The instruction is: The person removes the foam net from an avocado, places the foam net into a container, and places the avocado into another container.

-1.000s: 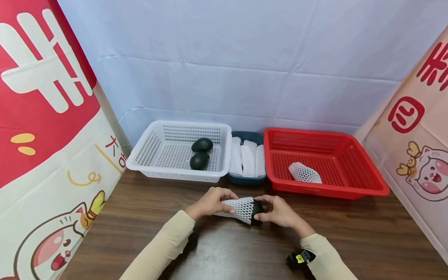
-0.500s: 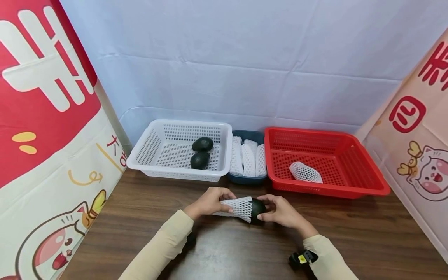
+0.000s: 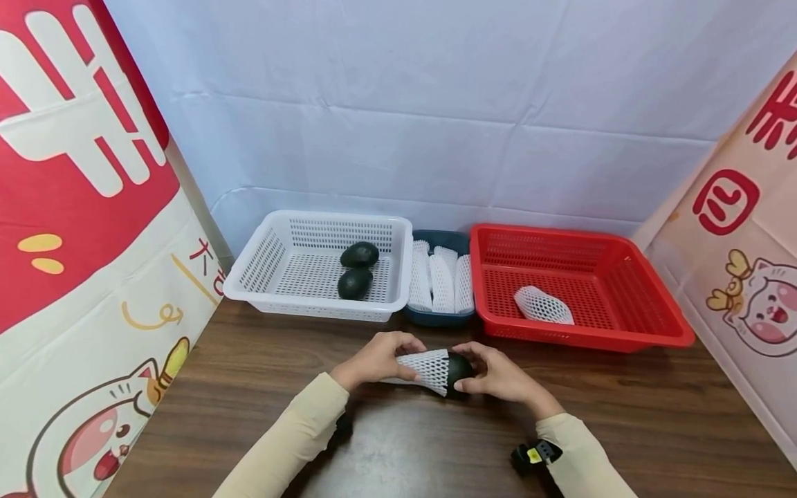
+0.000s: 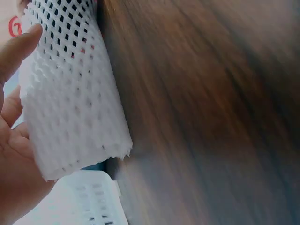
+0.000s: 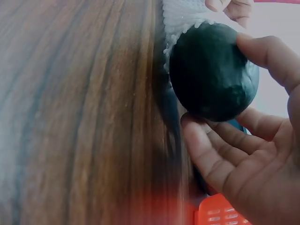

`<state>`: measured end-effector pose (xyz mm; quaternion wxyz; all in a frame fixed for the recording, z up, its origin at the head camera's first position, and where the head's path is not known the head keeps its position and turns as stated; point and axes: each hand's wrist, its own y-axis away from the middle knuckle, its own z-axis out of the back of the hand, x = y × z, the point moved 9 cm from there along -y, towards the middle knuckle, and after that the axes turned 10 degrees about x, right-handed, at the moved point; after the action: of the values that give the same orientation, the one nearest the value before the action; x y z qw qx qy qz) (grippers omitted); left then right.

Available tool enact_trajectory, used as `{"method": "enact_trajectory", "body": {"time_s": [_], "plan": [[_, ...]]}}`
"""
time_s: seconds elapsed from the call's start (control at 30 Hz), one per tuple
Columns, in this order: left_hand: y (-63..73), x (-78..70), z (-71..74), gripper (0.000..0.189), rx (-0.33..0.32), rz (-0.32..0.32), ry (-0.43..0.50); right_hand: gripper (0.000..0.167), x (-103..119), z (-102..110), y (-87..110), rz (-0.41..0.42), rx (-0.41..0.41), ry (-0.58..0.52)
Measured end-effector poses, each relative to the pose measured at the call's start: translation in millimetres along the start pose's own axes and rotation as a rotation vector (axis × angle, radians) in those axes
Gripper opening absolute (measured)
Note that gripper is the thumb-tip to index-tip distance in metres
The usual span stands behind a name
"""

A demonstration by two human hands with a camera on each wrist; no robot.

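Left hand (image 3: 380, 357): fingers pinch foam net (image 4: 77, 98)
Right hand (image 3: 503, 377): fingers grip avocado (image 5: 211, 75), partly inside foam net
Handling: ideally push straight

On the left cloth (image 3: 93, 325), a small red character (image 3: 205, 256) looks like 大; the large white lettering (image 3: 56, 135) is unreadable. On the right cloth (image 3: 681, 242), a ringed red sign (image 3: 726, 205) resembles 四; the red lettering (image 3: 775, 116) above is cut off.
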<state>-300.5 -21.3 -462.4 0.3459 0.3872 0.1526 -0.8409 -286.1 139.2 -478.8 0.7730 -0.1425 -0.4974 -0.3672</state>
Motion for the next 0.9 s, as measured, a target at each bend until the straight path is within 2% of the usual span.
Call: {"method": "enact_trajectory", "body": {"time_s": [0.23,0.43,0.9], "plan": [[-7.1,-5.2,-6.0,0.040,0.016,0.001,-0.007,0.060,5,-3,-6.6,-0.019,0.003,0.099],[-11.1,-11.3,-10.2,0.038,0.011,-0.022,-0.006,0.058,2,-3,-8.4,-0.046,-0.017,0.116],[-12.5,-9.8,-11.9,0.036,0.003,-0.012,-0.010,0.058,0,-2,-8.2,-0.042,-0.017,0.150]]}}
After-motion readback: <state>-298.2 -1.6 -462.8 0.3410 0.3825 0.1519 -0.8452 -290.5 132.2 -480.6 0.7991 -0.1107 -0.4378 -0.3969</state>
